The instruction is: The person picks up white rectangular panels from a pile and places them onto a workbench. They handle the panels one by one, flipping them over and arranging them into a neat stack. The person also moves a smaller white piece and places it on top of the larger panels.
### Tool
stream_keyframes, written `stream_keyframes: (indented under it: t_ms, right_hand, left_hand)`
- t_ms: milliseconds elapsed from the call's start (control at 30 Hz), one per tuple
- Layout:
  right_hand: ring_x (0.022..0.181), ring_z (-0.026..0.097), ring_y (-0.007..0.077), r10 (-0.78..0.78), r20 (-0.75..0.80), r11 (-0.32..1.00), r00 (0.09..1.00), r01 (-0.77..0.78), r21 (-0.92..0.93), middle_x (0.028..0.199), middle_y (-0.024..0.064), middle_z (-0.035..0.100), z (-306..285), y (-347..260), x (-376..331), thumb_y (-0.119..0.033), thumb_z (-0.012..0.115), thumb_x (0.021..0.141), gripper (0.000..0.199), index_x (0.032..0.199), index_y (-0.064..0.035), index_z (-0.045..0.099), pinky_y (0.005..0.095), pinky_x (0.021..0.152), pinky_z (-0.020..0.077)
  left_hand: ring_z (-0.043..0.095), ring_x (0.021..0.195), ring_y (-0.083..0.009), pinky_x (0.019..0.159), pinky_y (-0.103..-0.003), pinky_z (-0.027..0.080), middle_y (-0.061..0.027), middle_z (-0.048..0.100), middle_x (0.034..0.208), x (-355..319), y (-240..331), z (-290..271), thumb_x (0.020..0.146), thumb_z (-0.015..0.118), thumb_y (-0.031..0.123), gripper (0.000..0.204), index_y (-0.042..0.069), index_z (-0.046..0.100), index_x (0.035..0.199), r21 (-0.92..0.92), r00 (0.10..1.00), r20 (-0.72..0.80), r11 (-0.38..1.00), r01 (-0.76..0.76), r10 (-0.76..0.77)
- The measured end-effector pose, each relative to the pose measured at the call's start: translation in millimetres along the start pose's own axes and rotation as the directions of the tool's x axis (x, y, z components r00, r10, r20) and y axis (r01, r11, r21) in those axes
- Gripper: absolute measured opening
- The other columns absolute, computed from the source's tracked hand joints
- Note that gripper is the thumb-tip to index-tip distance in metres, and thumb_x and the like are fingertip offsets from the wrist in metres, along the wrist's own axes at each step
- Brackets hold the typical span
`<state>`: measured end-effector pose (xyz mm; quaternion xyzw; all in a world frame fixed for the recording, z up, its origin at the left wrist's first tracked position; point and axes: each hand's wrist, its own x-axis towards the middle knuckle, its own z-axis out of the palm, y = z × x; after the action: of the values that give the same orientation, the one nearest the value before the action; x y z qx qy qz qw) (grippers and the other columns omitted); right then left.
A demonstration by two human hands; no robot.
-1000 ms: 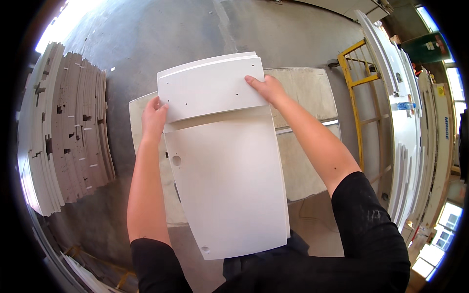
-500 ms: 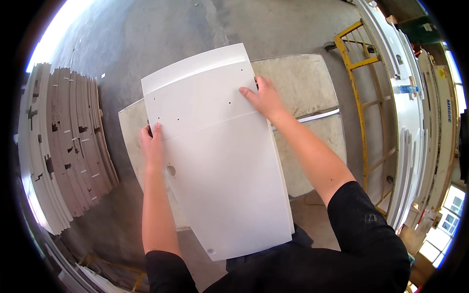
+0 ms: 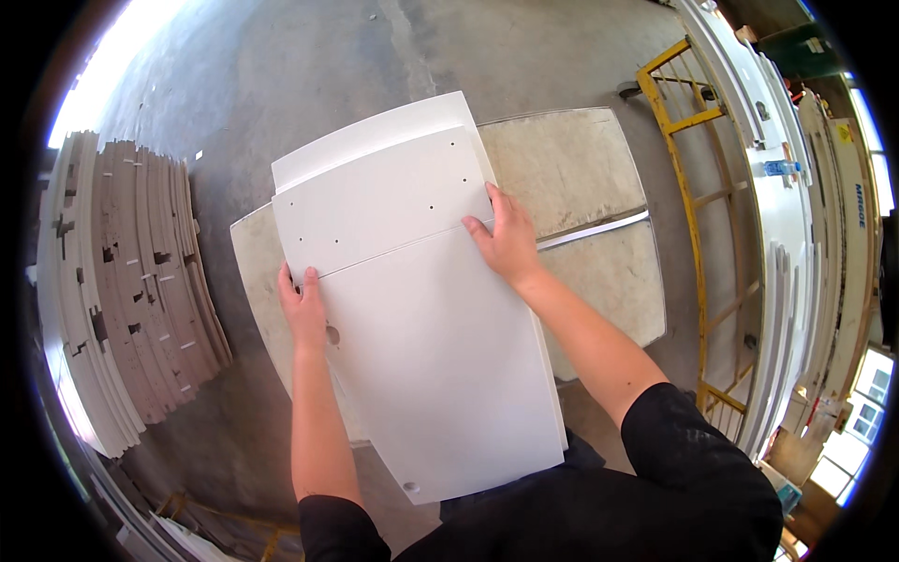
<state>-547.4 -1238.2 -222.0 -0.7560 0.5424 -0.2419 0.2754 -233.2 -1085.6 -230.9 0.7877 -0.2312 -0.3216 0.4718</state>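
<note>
The small white panel (image 3: pixel 379 201) under my fingers is smooth and matte, a flat rectangle with a few tiny drilled holes scattered near its edges. It lies on top of a longer white panel (image 3: pixel 440 375) of the same finish, which has a round hole just below my left fingers and another near its corner close to my body. A third white panel (image 3: pixel 370 136) shows as a strip beyond my fingertips, at the far edge of the small one.

My left hand (image 3: pixel 302 304) grips the near left corner of the small panel, fingers curled over its edge. My right hand (image 3: pixel 506 239) lies flat and spread on the near right corner, pressing down rather than clasping.

Everything rests on a rough, beige table (image 3: pixel 581 178) whose bare top stretches to the right of my right fingers, crossed by a thin metal strip (image 3: pixel 599 229). Out past my left fingers a stack of brown cut boards (image 3: pixel 131 281) stands on the grey concrete floor (image 3: pixel 281 66). Far right of my right fingers stand a yellow metal frame (image 3: pixel 688 178) and leaning white panels (image 3: pixel 796 272).
</note>
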Motion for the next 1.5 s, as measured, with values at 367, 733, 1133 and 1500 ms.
stream_keyframes:
  t_ms: [367, 733, 1133, 1500]
  right_hand:
    - [0.108, 0.058, 0.0401, 0.028, -0.131, 0.999, 0.991, -0.031, -0.020, 0.116, 0.0226, 0.062, 8.0, 1.2, -5.5, -0.032, 0.072, 0.088, 0.059, 0.131, 0.0045, 0.053, 0.0468, 0.092, 0.0480]
    - [0.125, 0.051, 0.0388, 0.293, 0.111, 0.955, 0.950, -0.286, -0.072, 0.134, 0.0217, 0.053, -25.8, -21.8, -9.0, -0.037, 0.060, 0.095, 0.059, 0.138, -0.0006, 0.044, 0.0483, 0.105, 0.0418]
    - [0.146, 0.030, 0.0351, 0.132, 0.252, 0.987, 0.959, -0.104, -0.122, 0.160, 0.0196, 0.026, -68.9, -2.0, -286.9, -0.036, 0.061, 0.095, 0.085, 0.157, -0.0006, 0.016, 0.0446, 0.119, 0.0281]
    - [0.135, 0.046, 0.0372, 0.408, 0.138, 0.912, 0.902, -0.399, -0.090, 0.147, 0.0217, 0.044, -118.5, 8.3, -452.6, -0.043, 0.075, 0.082, 0.092, 0.151, -0.0010, 0.031, 0.0454, 0.107, 0.0421]
  left_hand:
    - [0.051, 0.122, -0.0224, 0.103, -0.035, 0.041, -0.0155, 0.053, 0.134, -4.1, -7.1, -9.0, 0.102, 0.055, 0.023, 0.048, -0.004, 0.044, 0.140, 0.161, 0.996, -0.016, 0.983, -0.084, 0.088]
    - [0.055, 0.119, -0.0277, 0.099, -0.040, 0.049, -0.0197, 0.048, 0.137, -13.6, 7.2, 9.5, 0.105, 0.044, 0.022, 0.051, -0.003, 0.033, 0.148, -0.090, 0.991, 0.096, 0.990, 0.106, -0.097]
    - [0.050, 0.124, -0.0446, 0.107, -0.051, 0.040, -0.0368, 0.044, 0.140, -234.9, -48.6, -58.9, 0.096, 0.064, 0.024, 0.073, -0.013, 0.028, 0.147, 0.362, 0.971, 0.195, 0.909, -0.204, 0.140]
    - [0.055, 0.110, -0.0325, 0.083, -0.044, 0.051, -0.0238, 0.052, 0.135, -405.1, -69.8, -59.6, 0.092, 0.068, 0.032, 0.076, -0.007, 0.032, 0.146, 0.032, 0.835, 0.440, 0.935, 0.353, -0.331]
